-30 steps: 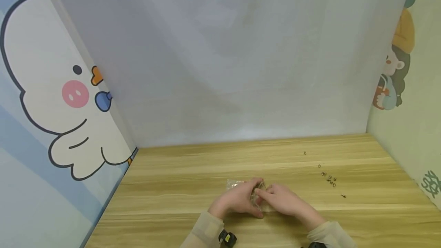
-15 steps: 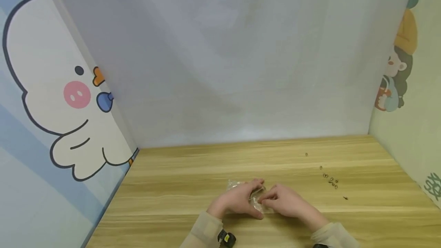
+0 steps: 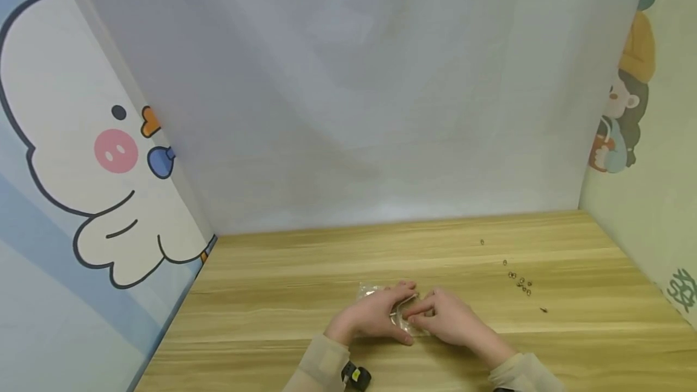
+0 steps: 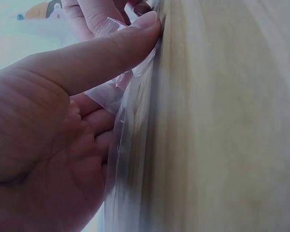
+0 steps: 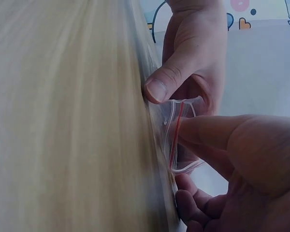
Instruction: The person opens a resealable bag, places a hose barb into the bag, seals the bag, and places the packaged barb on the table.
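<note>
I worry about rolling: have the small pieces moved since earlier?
No: the small pieces show no visible shift against the far edge of the table.

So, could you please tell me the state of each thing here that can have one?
Clear bag: mouth open, red seal line showing; contents unclear.
Left grip: curved about the bag's mouth, thumb and fingers on opposite sides.
Right grip: fingers bent, tips at the mouth; whether they pinch anything is hidden.
Small shiny pieces: loose, scattered on the table.
</note>
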{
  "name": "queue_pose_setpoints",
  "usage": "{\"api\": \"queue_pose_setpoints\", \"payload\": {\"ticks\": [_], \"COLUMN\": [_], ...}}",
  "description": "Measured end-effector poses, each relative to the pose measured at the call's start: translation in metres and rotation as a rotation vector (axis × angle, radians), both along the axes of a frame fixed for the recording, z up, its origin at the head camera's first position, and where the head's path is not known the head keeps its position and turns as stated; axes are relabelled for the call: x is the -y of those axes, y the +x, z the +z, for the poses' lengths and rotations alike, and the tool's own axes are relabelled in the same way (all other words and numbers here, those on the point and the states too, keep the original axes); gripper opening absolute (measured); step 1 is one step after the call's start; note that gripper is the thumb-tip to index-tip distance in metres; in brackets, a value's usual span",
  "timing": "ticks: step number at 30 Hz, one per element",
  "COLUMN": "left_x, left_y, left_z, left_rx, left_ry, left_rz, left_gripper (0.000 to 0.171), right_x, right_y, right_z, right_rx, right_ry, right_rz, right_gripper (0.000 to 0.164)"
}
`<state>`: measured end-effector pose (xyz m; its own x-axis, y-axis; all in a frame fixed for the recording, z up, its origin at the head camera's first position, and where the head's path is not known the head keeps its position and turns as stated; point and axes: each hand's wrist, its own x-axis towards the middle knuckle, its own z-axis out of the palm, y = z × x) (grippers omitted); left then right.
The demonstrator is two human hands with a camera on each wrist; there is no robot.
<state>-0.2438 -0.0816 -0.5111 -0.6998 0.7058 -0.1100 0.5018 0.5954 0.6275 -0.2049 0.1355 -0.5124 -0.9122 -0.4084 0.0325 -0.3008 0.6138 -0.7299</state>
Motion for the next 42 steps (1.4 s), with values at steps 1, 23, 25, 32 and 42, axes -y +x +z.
{"api": "queue_pose_setpoints", "payload": {"ticks": [1, 23, 25, 32, 42], "left_x": [0.0, -0.001, -0.002, -0.001, 0.003], "left_y": [0.0, -0.002, -0.002, -0.003, -0.005], "left_z": [0.0, 0.002, 0.003, 0.001, -0.001], "left_rx": [0.004, -0.126, -0.147, -0.13, -0.088], "left_ry": [0.002, 0.04, 0.029, 0.03, 0.047], "left_rz": [0.002, -0.017, -0.023, 0.005, 0.014], "left_gripper": [0.096, 0.084, 0.084, 0.091, 0.087], "right_x": [0.0, -0.005, -0.006, -0.008, -0.011], "right_y": [0.0, -0.005, -0.005, -0.006, -0.007], "right_z": [0.0, 0.0, -0.001, -0.002, 0.001], "right_rx": [-0.002, 0.025, 0.026, 0.021, 0.009], "right_ry": [0.007, -0.023, -0.027, -0.029, -0.014], "right_rz": [-0.008, 0.007, 0.011, 0.011, -0.031], "right_gripper": [0.015, 0.021, 0.02, 0.021, 0.024]}}
